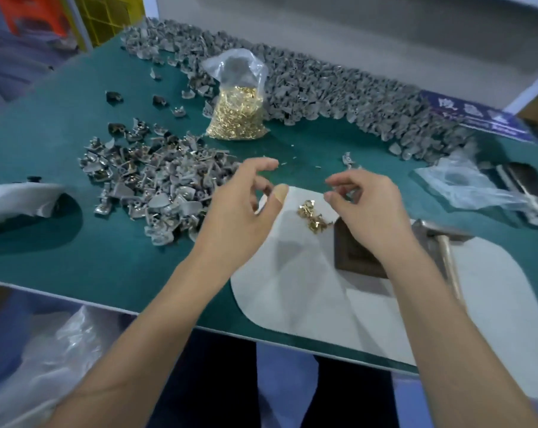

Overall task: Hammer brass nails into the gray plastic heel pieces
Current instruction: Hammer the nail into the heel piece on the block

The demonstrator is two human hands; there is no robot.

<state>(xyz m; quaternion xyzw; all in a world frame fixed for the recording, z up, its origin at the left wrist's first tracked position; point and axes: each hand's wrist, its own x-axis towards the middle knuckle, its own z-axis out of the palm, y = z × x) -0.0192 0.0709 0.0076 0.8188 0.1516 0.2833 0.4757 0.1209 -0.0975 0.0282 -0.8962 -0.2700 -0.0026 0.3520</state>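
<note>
A small heap of loose brass nails (311, 217) lies on the white mat (292, 291). My left hand (246, 208) hovers just left of it, fingers loosely curled and holding nothing; the thumb has a plaster. My right hand (366, 208) hovers just right of the nails, thumb and forefinger close together; blur hides whether they pinch anything. A dark square block (352, 257) sits under my right wrist. The hammer (443, 245) lies at the right of the mat. A heap of gray heel pieces (156, 186), many showing brass, lies to the left.
A clear bag of brass nails (236, 115) stands at mid-table. A long bank of gray heel pieces (338, 88) runs along the back. Crumpled plastic (474, 188) lies at the right, a white object (14, 199) at the left. The green table's front edge (107, 307) is near.
</note>
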